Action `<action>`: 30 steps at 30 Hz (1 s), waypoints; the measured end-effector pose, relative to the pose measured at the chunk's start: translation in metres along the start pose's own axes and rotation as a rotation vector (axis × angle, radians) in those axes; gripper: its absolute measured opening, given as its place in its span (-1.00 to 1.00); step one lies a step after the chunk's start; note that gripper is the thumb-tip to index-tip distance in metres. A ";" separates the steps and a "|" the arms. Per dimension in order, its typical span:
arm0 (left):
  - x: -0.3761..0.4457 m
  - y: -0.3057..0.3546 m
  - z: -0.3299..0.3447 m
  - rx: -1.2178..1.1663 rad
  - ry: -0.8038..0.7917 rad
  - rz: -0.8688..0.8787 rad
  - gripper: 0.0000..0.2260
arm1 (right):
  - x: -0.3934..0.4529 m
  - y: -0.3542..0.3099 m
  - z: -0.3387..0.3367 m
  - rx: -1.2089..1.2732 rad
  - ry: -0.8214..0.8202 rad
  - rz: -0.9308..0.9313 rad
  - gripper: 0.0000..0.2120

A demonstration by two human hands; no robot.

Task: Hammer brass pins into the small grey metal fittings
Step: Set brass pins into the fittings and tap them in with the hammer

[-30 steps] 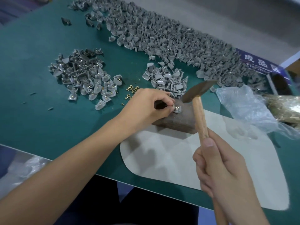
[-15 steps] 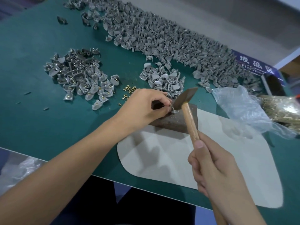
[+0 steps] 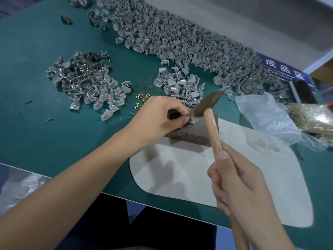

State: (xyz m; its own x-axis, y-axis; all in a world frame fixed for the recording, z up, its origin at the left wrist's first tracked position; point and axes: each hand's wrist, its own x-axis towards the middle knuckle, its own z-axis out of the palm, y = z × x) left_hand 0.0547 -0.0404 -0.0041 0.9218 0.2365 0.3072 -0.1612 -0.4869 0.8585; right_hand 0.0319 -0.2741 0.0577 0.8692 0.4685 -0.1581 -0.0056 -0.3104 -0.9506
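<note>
Pinching a small grey fitting (image 3: pixel 193 120) between curled fingertips, the left hand (image 3: pixel 162 116) held it down on top of the dark brown block (image 3: pixel 194 133). The right hand (image 3: pixel 239 184) was clenched around the wooden handle of the hammer (image 3: pixel 209 105), thumb laid up along the shaft, with the dark head tilted just above and right of the fitting; contact could not be judged. The block sat on the far edge of a pale mat (image 3: pixel 198 177) on the green table (image 3: pixel 54 132). Loose brass pins (image 3: pixel 142 98) lay just left of the left hand. Beyond them sat a heap of pinned fittings (image 3: pixel 86 80), a small pile of plain fittings (image 3: pixel 180 85) and a long drift of grey fittings (image 3: pixel 180 42). A clear plastic bag (image 3: pixel 261 114) lay to the right.
</note>
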 end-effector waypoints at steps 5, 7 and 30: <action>0.000 -0.001 -0.001 0.004 -0.003 0.001 -0.96 | -0.001 -0.001 -0.001 -0.022 -0.022 -0.006 -0.71; 0.000 0.000 0.000 0.003 -0.005 0.000 -0.96 | -0.003 -0.001 -0.002 -0.012 0.015 -0.019 -0.73; 0.000 -0.003 0.001 0.011 -0.015 -0.029 -0.97 | 0.000 -0.002 -0.004 0.064 0.078 -0.025 -0.72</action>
State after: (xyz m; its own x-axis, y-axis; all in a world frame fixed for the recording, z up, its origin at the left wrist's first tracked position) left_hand 0.0557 -0.0402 -0.0069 0.9312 0.2383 0.2758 -0.1303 -0.4892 0.8624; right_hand 0.0336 -0.2771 0.0602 0.9053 0.4089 -0.1150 -0.0125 -0.2451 -0.9694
